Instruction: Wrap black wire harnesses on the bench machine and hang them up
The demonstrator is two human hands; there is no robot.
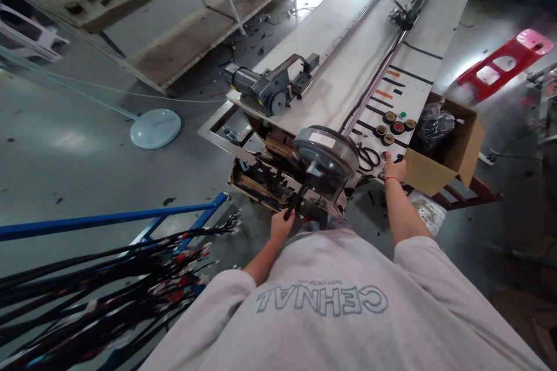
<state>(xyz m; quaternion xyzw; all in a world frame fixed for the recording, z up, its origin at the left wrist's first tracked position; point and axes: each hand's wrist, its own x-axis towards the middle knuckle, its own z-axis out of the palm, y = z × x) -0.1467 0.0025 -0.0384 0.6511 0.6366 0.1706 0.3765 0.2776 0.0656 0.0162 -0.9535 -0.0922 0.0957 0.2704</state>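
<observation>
"While the left hand (281, 226) is down by the shirt hem, what do its fingers have?"

"They are closed around the lower end of a long, thin black bundle (298, 199). It slants up towards the large round grey wheel-like housing (326, 152) with a white label, at the near end of the long white metal table (348, 78)."

"And the right hand (395, 168)?"

"That one is at the table's near right edge, fingertips beside a small red button (384, 155). Whether they press it, or how far they are curled, I cannot tell."

"What sits about it?"

"Black-handled scissors (369, 159) lie between that hand and the housing. Further up the tabletop, dark-rimmed rolls with tan centres (387, 139) cluster round a larger red button (397, 127), with a green button (403, 115) just beyond. To the right, an open brown cardboard box (462, 148) has a crumpled clear plastic bag (436, 123) inside."
</observation>
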